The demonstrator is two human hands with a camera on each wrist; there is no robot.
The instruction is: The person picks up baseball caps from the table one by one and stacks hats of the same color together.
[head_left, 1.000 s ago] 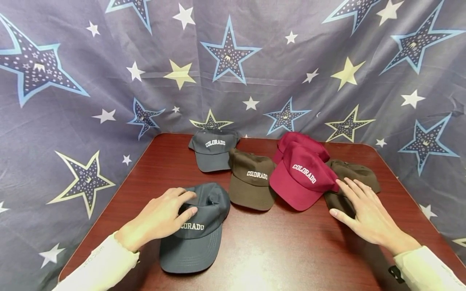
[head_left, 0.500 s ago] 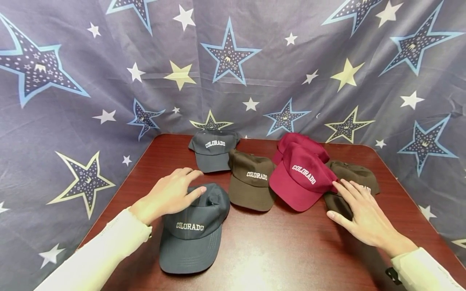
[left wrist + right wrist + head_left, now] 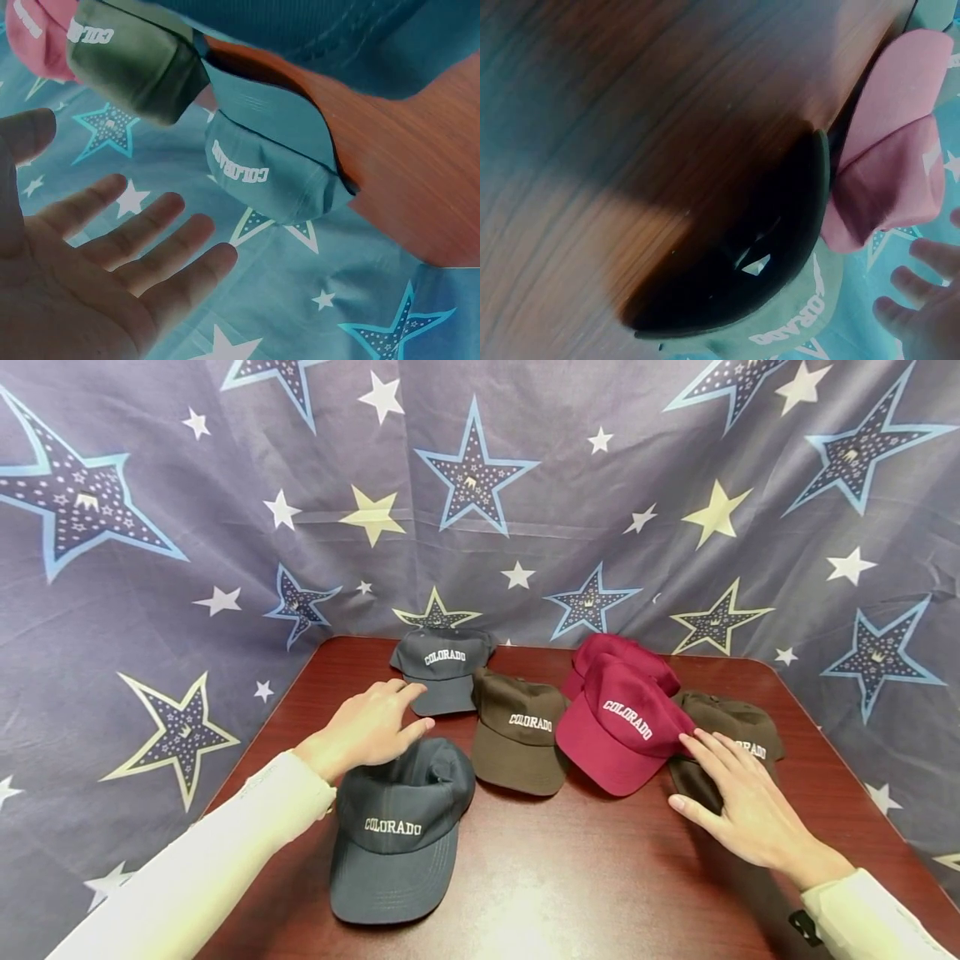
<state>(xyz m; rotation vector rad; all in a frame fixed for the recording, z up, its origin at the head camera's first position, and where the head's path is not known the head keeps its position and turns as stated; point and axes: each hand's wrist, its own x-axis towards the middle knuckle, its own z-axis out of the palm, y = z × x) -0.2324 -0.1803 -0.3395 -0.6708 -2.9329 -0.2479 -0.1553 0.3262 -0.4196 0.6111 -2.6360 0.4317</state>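
Note:
My left hand (image 3: 371,727), fingers spread loosely, is above the crown of the near dark grey cap (image 3: 393,868), and its fingertips overlap the brim of the far grey cap (image 3: 438,668). Its palm (image 3: 97,292) holds nothing in the left wrist view. Fingers extended, my right hand (image 3: 750,814) hovers by the right-hand brown cap (image 3: 727,718) and hides part of it. Its fingertips reach the edge of the front maroon cap (image 3: 622,727). In the right wrist view that brown cap (image 3: 799,322) shows its brim's underside. The caps' fronts read COLORADO.
Another brown cap (image 3: 521,735) sits in the middle, between the far grey cap and the front maroon one. A second maroon cap (image 3: 630,652) is partly hidden behind the first. All rest on a reddish wood table (image 3: 570,877) before a star-patterned curtain (image 3: 480,560).
My left hand has moved forward and right, from the near grey cap's crown toward the far grey cap, uncovering the lettering. My right hand has shifted slightly left. The caps stay put.

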